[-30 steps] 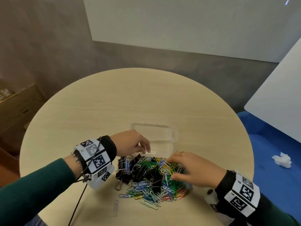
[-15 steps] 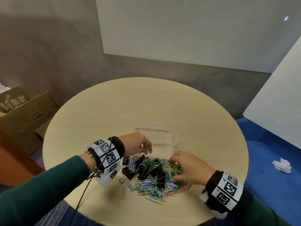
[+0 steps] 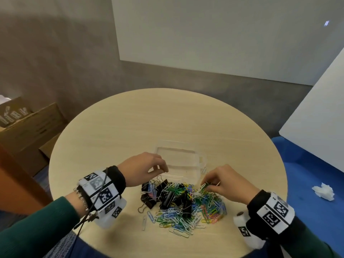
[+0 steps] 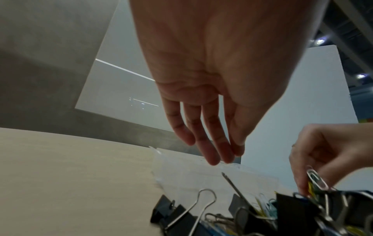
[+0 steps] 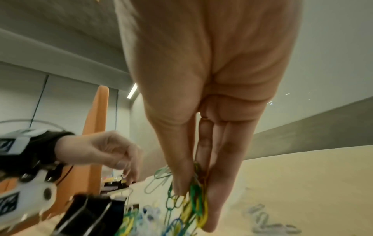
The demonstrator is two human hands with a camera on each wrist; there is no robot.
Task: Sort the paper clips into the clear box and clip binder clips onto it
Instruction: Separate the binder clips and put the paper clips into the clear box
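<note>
A round table (image 3: 130, 131) with a pale wood-grain top stands on blue carpet (image 3: 307, 183). Behind it runs a grey wall (image 3: 55, 53), and a large white panel (image 3: 204, 34) leans or hangs against it. A second white board (image 3: 320, 123) stands off the table's right edge. Beyond the left edge sit brown cardboard boxes (image 3: 28, 127) and an orange piece of furniture (image 3: 11, 183). A crumpled white tissue (image 3: 323, 190) lies on the carpet to the right. Ceiling lights (image 4: 319, 41) show in the left wrist view.

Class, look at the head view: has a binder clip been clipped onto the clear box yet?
No: the clear box has bare walls, and the black binder clips lie in the pile.
</note>
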